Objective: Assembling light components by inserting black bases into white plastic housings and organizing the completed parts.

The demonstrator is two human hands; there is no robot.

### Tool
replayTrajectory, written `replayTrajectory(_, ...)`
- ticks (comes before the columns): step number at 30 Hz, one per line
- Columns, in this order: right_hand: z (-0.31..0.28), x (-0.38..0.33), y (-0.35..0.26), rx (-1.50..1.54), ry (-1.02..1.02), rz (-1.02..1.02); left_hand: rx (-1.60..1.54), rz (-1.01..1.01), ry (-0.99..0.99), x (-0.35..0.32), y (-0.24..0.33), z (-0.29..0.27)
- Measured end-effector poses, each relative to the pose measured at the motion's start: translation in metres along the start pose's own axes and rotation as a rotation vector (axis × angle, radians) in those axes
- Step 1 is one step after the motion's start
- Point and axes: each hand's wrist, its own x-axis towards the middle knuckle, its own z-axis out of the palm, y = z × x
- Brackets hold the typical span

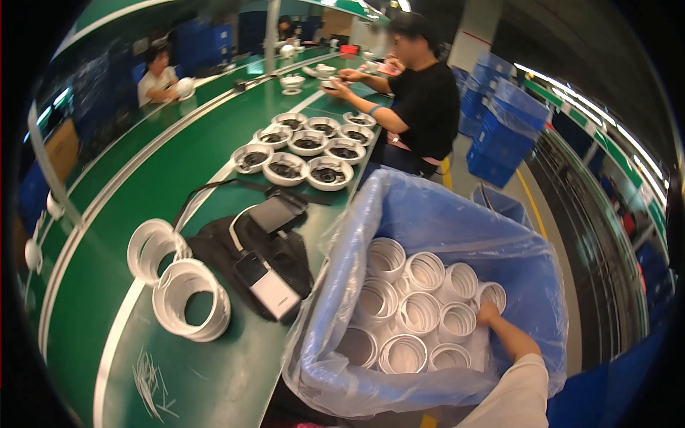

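Note:
My right hand (488,314) reaches down into a large blue bin (457,217) lined with clear plastic. Its fingers close on the near edge of a white plastic ring (492,295) at the right end of the bin's contents; the fingertips are partly hidden. Several more white ringed cylinders, such as the ring stack (419,312) in the middle, stand upright in rows beside it, with clear plastic around them. My left hand is out of view. On the green table left of the bin, two stacks of white rings (190,303) stand close together.
A black bag (221,250) with a white power bank (277,292) lies beside the bin. White strips (151,385) are scattered near the table's front. Farther off sit several white round housings (307,144). A co-worker in black (428,100) stands at the table; blue crates (503,139) stand behind.

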Motion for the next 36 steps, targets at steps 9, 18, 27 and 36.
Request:
replayTrajectory(9, -0.139, -0.076, -0.065, -0.18, 0.003, -0.098, -0.055, -0.053, 0.095, -0.034, -0.064, 0.017)
replayTrajectory(18, -0.284, -0.221, -0.173, -0.102, 0.605, -0.089, -0.357, 0.336, 0.225, 0.078, -0.046, 0.019)
replayTrajectory(27, -0.226, -0.417, -0.333, 2.416, 0.366, -0.995, -0.713, 0.886, 0.247, 0.092, 0.042, 0.042)
replayTrajectory(36, -0.131, -0.377, -0.435, 2.737, -1.201, -0.488, -0.967, 0.698, -0.036, 0.098, 0.109, 0.031)
